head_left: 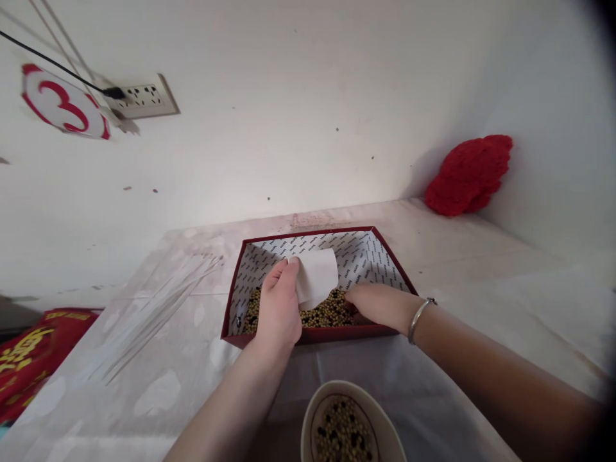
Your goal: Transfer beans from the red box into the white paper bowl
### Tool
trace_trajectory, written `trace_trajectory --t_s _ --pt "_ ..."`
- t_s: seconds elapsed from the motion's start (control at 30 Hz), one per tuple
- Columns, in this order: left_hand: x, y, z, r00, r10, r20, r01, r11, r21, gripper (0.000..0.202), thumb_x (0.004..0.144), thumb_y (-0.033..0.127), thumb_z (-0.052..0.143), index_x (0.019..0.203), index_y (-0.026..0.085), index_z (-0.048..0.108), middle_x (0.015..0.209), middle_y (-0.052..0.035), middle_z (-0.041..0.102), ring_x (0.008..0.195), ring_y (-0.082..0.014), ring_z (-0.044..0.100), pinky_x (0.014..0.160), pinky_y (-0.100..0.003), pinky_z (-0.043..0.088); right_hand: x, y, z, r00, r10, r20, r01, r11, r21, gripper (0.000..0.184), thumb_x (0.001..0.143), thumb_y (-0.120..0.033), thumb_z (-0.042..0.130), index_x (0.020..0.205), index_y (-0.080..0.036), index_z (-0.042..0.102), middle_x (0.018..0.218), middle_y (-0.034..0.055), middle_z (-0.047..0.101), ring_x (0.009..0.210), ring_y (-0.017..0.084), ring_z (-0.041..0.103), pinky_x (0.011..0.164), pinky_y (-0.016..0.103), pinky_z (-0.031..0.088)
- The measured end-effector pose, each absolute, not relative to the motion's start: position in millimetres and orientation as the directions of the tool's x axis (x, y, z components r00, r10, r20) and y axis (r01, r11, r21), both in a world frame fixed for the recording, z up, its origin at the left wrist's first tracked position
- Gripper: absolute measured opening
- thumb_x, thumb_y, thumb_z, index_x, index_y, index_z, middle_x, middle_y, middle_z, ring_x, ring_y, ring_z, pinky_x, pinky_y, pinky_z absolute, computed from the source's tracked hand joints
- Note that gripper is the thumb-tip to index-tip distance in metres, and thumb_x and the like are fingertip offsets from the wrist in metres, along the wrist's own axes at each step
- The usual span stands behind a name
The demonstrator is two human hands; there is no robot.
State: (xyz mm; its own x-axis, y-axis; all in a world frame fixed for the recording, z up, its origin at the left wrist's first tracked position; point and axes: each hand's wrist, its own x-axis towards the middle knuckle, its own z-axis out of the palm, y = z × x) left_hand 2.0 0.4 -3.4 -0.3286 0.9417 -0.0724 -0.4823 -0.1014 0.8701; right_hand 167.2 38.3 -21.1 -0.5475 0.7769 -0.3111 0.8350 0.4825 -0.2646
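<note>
A dark red box (233, 287) with a patterned white lining stands on the cloth, and a layer of mixed yellowish and black beans (327, 314) covers its bottom. Over the beans my left hand (282, 298) pinches a white card (318, 274) between thumb and fingers. My right hand (373, 301), with a silver bangle at the wrist, reaches over the box's right side down to the beans; its fingertips are mostly hidden. Nearer to me, a pale bowl (307, 427) holds more of the same beans and is cut off by the lower frame edge.
A light patterned cloth (192, 398) covers the table. Thin whitish sticks or strips (158, 314) lie left of the box. A fluffy red object (469, 174) sits in the back right corner. A red bag (43, 353) is at far left. On the wall is a power socket (144, 96).
</note>
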Motion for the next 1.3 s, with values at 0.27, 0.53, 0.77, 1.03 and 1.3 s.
trace_trajectory --t_s 0.27,0.53,0.77,1.03,1.3 --pt "3.1 0.1 -3.2 -0.351 0.931 -0.096 -0.483 -0.092 0.871 0.024 0.067 0.036 0.069 0.076 0.017 0.061 0.068 0.003 0.06 0.061 -0.0097 0.053 0.058 -0.021 0.038 165.8 36.7 -19.8 -0.498 0.763 -0.412 0.866 0.416 -0.278 0.016 0.072 -0.016 0.053 0.073 -0.016 0.069 0.074 0.0094 0.068 0.068 0.02 0.061 0.058 0.026 0.039" --pt "1.9 -0.3 -3.8 -0.301 0.951 -0.066 -0.458 -0.083 0.885 0.019 0.071 0.036 0.065 0.07 0.019 0.058 0.059 0.0059 0.051 0.054 -0.0078 0.045 0.053 -0.018 0.034 163.6 44.4 -21.5 -0.548 0.791 -0.272 0.826 0.462 -0.322 0.009 0.068 -0.016 0.059 0.064 -0.015 0.067 0.062 0.0054 0.064 0.061 0.018 0.057 0.056 0.025 0.035" --pt "2.9 -2.7 -1.6 -0.245 0.969 -0.026 -0.419 -0.082 0.904 0.022 0.073 0.035 0.064 0.065 0.017 0.056 0.058 0.0043 0.048 0.054 -0.0085 0.041 0.051 -0.018 0.032 168.7 36.4 -13.3 -0.447 0.892 0.064 0.809 0.434 -0.397 0.019 0.083 -0.017 0.046 0.087 -0.015 0.064 0.088 0.0067 0.065 0.081 0.018 0.058 0.073 0.026 0.04" --pt "2.3 -2.8 -4.6 -0.187 0.982 -0.016 -0.338 -0.049 0.94 0.022 0.076 0.038 0.061 0.067 0.018 0.055 0.059 0.0048 0.046 0.054 -0.0088 0.039 0.05 -0.018 0.031 175.2 31.1 -10.5 -0.385 0.889 0.248 0.718 0.458 -0.524 0.015 0.082 -0.016 0.052 0.081 -0.017 0.067 0.086 0.006 0.06 0.078 0.017 0.057 0.075 0.029 0.043" --pt "1.4 -7.4 -3.4 -0.05 0.999 0.01 -0.176 -0.018 0.984 0.029 0.075 0.036 0.061 0.058 0.017 0.048 0.054 0.006 0.033 0.051 -0.0084 0.028 0.047 -0.02 0.024 158.1 -11.5 12.1 -0.367 0.799 0.477 0.681 0.58 -0.447 0.02 0.088 -0.025 0.048 0.07 -0.018 0.053 0.075 0.002 0.05 0.066 0.015 0.049 0.063 0.028 0.039"
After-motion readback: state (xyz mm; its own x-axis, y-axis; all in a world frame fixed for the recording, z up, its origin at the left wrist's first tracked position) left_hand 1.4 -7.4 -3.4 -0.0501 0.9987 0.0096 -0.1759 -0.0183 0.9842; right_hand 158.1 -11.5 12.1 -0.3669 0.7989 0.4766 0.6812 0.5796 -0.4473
